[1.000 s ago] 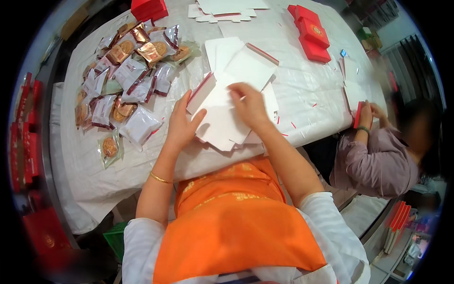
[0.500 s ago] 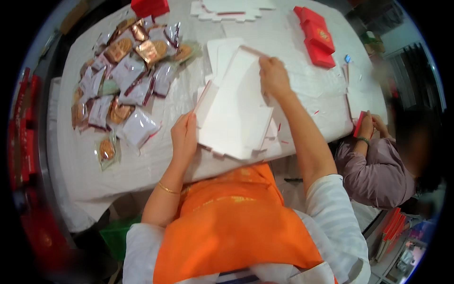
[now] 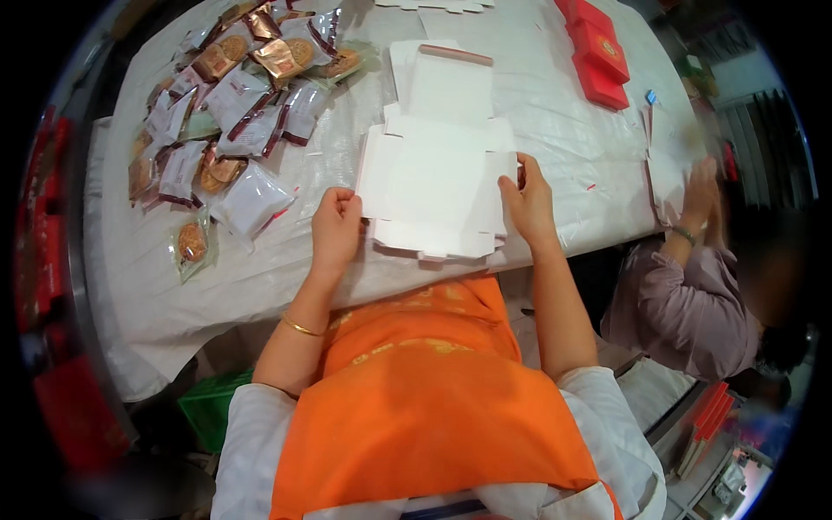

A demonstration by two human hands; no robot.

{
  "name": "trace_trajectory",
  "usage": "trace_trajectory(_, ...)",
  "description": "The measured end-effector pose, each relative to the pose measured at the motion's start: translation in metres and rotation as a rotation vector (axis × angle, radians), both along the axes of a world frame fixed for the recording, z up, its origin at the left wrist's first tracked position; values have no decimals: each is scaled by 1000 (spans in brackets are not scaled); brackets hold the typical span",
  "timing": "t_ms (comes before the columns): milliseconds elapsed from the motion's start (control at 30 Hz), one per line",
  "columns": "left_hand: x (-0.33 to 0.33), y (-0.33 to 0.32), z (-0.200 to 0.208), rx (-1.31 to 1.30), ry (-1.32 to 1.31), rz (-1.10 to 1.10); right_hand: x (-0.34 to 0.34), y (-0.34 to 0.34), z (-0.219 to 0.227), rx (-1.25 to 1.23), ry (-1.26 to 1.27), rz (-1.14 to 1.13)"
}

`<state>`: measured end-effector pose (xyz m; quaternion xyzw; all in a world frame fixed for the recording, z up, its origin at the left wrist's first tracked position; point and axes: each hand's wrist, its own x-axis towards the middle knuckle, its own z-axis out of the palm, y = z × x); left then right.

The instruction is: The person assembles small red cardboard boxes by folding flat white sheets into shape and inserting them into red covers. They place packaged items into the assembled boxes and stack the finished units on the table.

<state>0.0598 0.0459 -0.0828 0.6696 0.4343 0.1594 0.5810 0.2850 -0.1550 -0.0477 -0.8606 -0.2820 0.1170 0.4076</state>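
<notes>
In front of me lies a flat white cardboard box blank [image 3: 438, 178], its side flaps spread and its far lid panel stretching away. My left hand [image 3: 336, 230] is closed on its left edge near the front corner, thumb on top. On the other side, my right hand [image 3: 529, 201] grips the right flap between thumb and fingers. More white blanks [image 3: 401, 65] are partly hidden beneath and behind it.
A pile of wrapped pastries [image 3: 234, 100] covers the table's left part, with one small packet [image 3: 190, 243] nearest me. Red boxes [image 3: 600, 54] stand at the far right. A co-worker's hands [image 3: 700, 195] are at the table's right edge. More white card [image 3: 438, 3] lies at the back.
My right hand has come nearer, from the far edge of the blank to its right flap. The blank now lies flatter and squarer to me. The co-worker's hands have moved too.
</notes>
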Motion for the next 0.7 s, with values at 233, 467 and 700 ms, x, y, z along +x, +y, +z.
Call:
trace_trajectory(233, 25, -13, 28, 1014, 58, -443, 24, 37, -19, -160, -647, 197)
trace_trajectory(467, 18, -2, 3, 840, 9, -504, 25, 34, -9, -202, -767, 231)
trace_trajectory(700, -6, -13, 31, 830, -99, -543, -19, 12, 47, -185, -251, 789)
